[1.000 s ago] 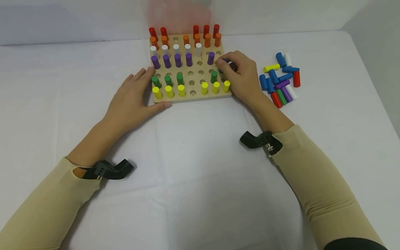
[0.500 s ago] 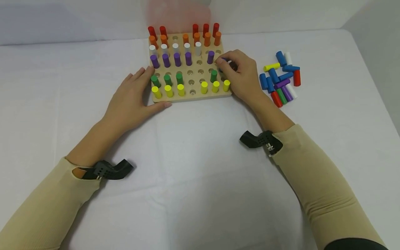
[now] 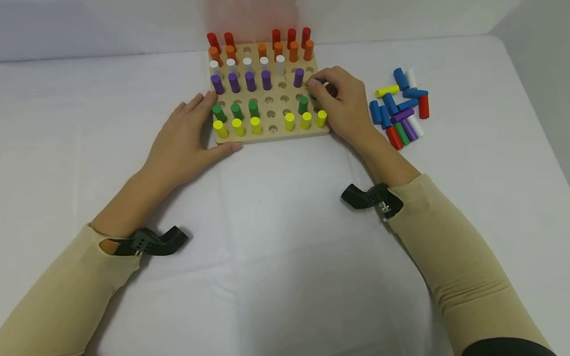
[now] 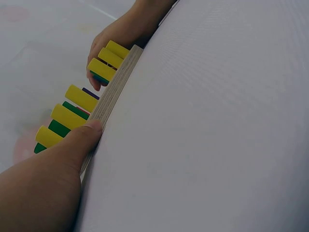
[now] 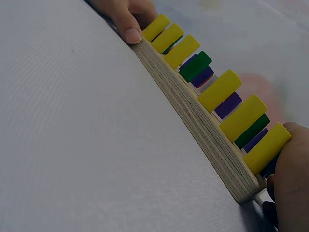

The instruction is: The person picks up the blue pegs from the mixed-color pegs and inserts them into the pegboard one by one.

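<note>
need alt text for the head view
A person's left hand touches a wooden pegboard partly filled with coloured pegs, while the right hand seems to pinch a mostly hidden blue peg at its right edge. Loose pegs lie farther right.

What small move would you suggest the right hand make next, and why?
Probably a gentle downward press by the right hand on the blue peg: it is pinched at the pegboard's right end, its lower part is hidden so seating is uncertain, and the left hand already braces the opposite end.
</note>
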Motion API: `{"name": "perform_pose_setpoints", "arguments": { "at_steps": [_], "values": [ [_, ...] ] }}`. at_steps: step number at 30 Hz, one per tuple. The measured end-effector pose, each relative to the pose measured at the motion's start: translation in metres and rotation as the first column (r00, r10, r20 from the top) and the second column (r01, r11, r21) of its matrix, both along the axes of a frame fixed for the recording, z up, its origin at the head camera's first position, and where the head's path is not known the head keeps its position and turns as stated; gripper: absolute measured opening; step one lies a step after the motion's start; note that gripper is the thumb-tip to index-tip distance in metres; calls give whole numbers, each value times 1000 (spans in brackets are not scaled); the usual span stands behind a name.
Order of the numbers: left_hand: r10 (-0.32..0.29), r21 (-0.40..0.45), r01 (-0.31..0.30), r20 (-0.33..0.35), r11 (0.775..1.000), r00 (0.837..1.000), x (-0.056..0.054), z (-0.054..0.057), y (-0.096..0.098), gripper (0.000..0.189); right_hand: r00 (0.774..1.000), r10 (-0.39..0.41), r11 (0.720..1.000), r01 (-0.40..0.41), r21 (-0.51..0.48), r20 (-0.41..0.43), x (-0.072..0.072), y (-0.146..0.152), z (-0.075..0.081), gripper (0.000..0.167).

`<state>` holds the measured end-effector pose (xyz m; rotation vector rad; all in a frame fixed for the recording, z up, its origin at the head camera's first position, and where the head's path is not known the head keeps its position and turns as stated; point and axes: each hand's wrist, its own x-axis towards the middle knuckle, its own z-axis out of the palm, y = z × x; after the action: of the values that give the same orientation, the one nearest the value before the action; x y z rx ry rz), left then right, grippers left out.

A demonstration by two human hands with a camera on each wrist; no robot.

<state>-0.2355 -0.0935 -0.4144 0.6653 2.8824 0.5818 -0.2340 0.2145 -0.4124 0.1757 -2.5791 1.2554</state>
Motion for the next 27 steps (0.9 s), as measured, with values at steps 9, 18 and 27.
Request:
{"name": "perform_pose_setpoints", "arguments": {
  "at_steps": [9,18,27],
  "values": [
    [-4,2,4,-10,1000,1000,-1,0,-1,102,1000,-2,1000,2,-3,2,-1,0,2,28],
    [-1,10,1,-2,1000,1000,-1,-3,-1,102,1000,2,1000,-2,-7,13,0,0,1,29],
    [6,9,-6,1,1000,1000,0,-1,-1,102,1000,7,1000,-7,-9,14,1,0,1,30]
  ]
}}
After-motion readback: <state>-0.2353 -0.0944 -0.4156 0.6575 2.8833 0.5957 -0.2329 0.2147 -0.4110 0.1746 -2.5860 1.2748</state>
